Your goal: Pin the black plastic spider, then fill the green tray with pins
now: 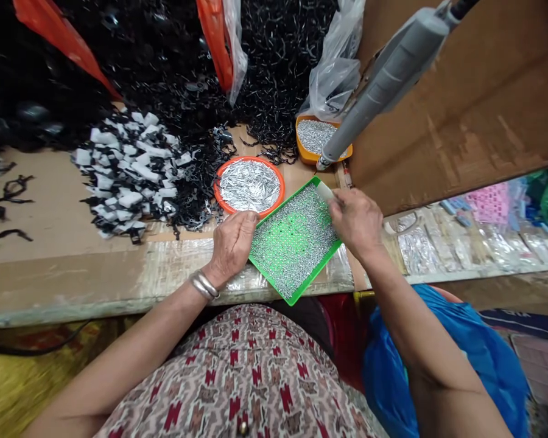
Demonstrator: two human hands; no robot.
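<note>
Both hands work at a green tray (288, 293) that lies tilted at the front edge of the desk (64, 280). The left hand (232, 243) is curled over the tray's left rim, fingers closed on the edge and thumb near the top corner, with a silver bangle (204, 285) on the wrist. The right hand (357, 220) is closed around a small pale block (324, 191), pinched between fingers and thumb and pressed against the tray's upper right part.

Inside the tray, a perforated green floor is covered with tiny silver metal pieces (296, 234), thickest toward the top and right, thinner at the lower left where the holes show through.

Just beyond the left hand stands a round orange dish (220, 182) filled with shiny silver strips (249, 185). Farther back and to the right is an orange box (301, 155) holding more fine silver bits, partly behind a grey tool (383, 79) that hangs down over it. A clear plastic bag (335, 67) lies behind that box.

Left of the dish is a heap of white and black clips (128, 170), and a large pile of black parts (164, 67) fills the back of the desk. A cardboard wall (475, 103) stands on the right.
</note>
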